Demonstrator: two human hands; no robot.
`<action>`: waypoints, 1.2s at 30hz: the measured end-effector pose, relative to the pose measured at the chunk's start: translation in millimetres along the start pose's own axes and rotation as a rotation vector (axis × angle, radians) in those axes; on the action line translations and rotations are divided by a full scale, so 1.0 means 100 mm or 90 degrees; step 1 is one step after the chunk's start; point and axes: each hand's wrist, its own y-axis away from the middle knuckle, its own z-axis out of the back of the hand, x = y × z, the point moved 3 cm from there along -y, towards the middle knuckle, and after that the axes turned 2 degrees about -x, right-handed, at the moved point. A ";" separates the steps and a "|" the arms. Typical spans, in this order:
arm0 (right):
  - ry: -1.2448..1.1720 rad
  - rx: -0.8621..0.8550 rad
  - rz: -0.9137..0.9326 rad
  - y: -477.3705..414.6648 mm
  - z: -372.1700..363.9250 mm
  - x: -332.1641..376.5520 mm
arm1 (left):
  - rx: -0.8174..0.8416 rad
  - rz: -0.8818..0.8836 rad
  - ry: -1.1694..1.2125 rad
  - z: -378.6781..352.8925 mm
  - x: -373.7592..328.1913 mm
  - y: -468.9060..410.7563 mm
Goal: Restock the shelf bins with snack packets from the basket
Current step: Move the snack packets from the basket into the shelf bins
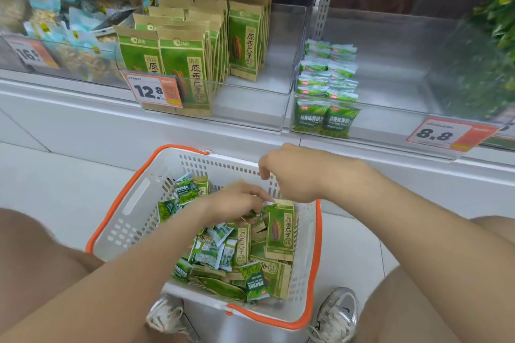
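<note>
Inside basket point(139, 217), jumbled snack packets point(278, 228).

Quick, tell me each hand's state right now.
Left hand: fingers curled round a small green packet inside the basket.
Right hand: fingers curled above the basket; cannot tell whether it holds anything.

Blurred pale-blue packets point(53, 17), green packets point(496, 44) cut off at right edge

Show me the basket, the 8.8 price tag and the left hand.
basket point(164, 167): head view, bare left wall.
8.8 price tag point(434, 134): head view, printed digits.
left hand point(237, 203): head view, back of the hand.
</note>
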 end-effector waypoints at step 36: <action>-0.659 -0.648 -0.438 0.40 0.99 -1.65 | -0.543 -0.585 -0.456 0.27 -2.08 0.48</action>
